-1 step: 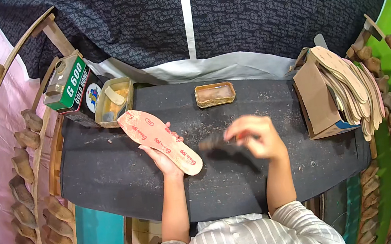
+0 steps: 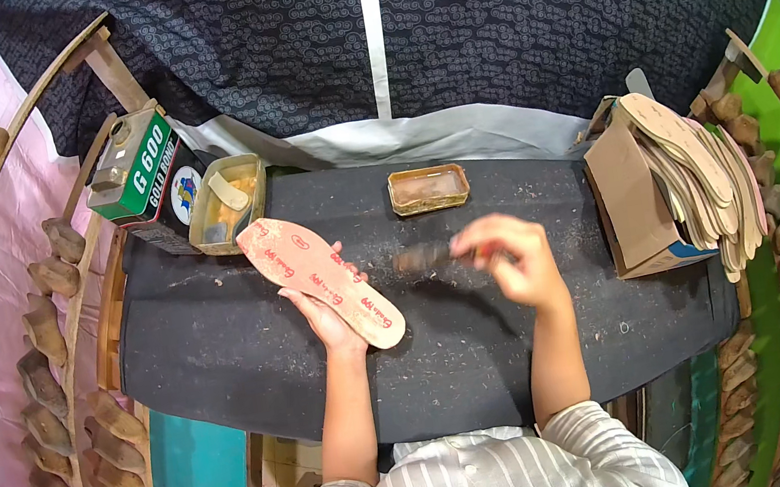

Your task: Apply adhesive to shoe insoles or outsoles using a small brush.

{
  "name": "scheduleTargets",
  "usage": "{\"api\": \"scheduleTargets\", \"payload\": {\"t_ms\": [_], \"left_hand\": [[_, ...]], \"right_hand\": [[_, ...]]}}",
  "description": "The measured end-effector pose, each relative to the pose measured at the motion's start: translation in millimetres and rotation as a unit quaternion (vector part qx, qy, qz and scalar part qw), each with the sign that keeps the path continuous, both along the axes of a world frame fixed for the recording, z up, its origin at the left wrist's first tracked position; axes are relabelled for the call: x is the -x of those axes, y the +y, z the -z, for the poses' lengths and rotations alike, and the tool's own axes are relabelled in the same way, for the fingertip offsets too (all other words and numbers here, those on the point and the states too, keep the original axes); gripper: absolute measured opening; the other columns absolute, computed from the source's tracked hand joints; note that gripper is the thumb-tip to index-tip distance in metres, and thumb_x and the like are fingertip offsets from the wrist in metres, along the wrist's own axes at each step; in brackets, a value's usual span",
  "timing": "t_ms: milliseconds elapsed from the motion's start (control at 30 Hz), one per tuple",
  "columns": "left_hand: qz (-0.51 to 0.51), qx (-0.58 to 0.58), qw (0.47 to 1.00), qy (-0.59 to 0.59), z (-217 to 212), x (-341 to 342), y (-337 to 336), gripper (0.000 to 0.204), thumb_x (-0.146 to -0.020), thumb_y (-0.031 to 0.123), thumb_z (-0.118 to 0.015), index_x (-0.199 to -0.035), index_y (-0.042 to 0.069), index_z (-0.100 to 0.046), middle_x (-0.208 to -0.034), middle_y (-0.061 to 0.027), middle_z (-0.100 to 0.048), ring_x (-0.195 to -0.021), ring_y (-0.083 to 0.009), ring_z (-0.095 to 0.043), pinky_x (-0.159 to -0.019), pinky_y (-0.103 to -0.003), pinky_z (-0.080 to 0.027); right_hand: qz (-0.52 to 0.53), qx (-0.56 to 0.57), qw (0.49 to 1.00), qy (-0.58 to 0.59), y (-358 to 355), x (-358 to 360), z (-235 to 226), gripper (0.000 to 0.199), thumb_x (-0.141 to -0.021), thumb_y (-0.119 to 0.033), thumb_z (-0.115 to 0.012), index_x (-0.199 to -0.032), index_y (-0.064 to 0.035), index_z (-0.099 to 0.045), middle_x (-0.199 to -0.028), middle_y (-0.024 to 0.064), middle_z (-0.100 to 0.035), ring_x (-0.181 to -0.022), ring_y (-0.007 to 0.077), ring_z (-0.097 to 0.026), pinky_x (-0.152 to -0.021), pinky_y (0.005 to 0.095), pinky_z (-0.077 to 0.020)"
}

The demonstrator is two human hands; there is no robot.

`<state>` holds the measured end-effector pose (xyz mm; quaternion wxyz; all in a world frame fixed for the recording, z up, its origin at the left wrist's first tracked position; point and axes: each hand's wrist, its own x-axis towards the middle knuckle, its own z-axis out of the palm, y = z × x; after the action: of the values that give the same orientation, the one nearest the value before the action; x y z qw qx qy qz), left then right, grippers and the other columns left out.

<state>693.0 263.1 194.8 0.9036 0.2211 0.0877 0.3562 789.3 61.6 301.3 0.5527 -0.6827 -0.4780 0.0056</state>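
My left hand holds a pinkish shoe insole board with red printing, its broad end pointing up and to the left. The fingers lie beneath it, and their tips show past its right edge. To the right of the board my right hand is closed around the reddish handle of a small brush. The brush lies nearly level, its brownish tip pointing left, apart from the board. Motion blurs it, so its details are unclear. Beyond it sits a small rectangular container with glue-like residue inside.
A green and black metal can stands at the back left beside a tub holding a pale scraper-like piece. A cardboard box full of insole boards stands on the right. Racks of wooden shoe lasts flank the dark table.
My right hand and the brush have shifted slightly, the hand a little up and the brush showing more clearly. The insole board has barely moved in my left hand.
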Motion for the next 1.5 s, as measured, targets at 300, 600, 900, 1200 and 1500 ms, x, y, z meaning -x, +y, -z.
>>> {"api": "scheduleTargets", "payload": {"t_ms": [300, 600, 900, 1200, 1500], "left_hand": [[0.081, -0.028, 0.995, -0.046, -11, 1, -8, 0.059, -0.093, 0.053, -0.026, -0.139, 0.016, -0.03, -0.125, -0.0174, -0.05, -0.08, -0.0215, -0.057, -0.07, -0.035, -0.051], [0.082, -0.034, 0.995, -0.041, -10, 1, -8, 0.062, -0.094, 0.051, -0.03, -0.136, 0.007, -0.033, -0.125, -0.019, -0.05, -0.085, -0.0223, -0.057, -0.074, -0.033, -0.049], [0.08, -0.022, 0.996, -0.044, -8, 2, -6, 0.061, -0.093, 0.053, -0.031, -0.133, 0.007, -0.037, -0.118, -0.0167, -0.054, -0.082, -0.0222, -0.056, -0.073, -0.034, -0.049], [0.064, -0.016, 0.997, -0.042, -7, 1, -5, 0.061, -0.093, 0.054, -0.033, -0.132, 0.008, -0.038, -0.117, -0.0153, -0.055, -0.082, -0.0212, -0.058, -0.074, -0.033, -0.05], [0.029, -0.018, 0.999, 0.005, -12, 1, -8, 0.061, -0.093, 0.054, -0.031, -0.136, 0.01, -0.036, -0.125, -0.0144, -0.052, -0.102, -0.0225, -0.054, -0.09, -0.037, -0.044]], "right_hand": [[0.237, -0.041, 0.97, -0.025, 25, -52, 76, 0.027, -0.081, 0.011, -0.052, -0.101, -0.0028, -0.063, -0.1, 0.0112, -0.063, -0.089, 0.0169, -0.063, -0.077, 0.0273, -0.0518], [0.243, -0.021, 0.969, -0.041, 28, -60, 98, 0.03, -0.08, 0.014, -0.05, -0.101, -0.003, -0.063, -0.102, 0.0115, -0.062, -0.089, 0.0184, -0.063, -0.077, 0.0274, -0.0527], [0.273, -0.019, 0.955, -0.116, 29, -51, 78, 0.031, -0.077, 0.016, -0.05, -0.098, -0.0029, -0.064, -0.101, 0.0137, -0.064, -0.091, 0.0226, -0.064, -0.075, 0.0281, -0.0524], [0.25, -0.09, 0.948, -0.173, 25, -14, 32, 0.034, -0.069, 0.016, -0.053, -0.093, -0.0053, -0.065, -0.098, 0.0121, -0.064, -0.087, 0.0246, -0.064, -0.069, 0.0308, -0.0545], [-0.025, -0.147, 0.972, -0.183, 41, 28, 20, 0.025, -0.059, -0.001, -0.062, -0.083, -0.0002, -0.068, -0.084, 0.0129, -0.067, -0.074, 0.0251, -0.067, -0.067, 0.0323, -0.0544]]}}
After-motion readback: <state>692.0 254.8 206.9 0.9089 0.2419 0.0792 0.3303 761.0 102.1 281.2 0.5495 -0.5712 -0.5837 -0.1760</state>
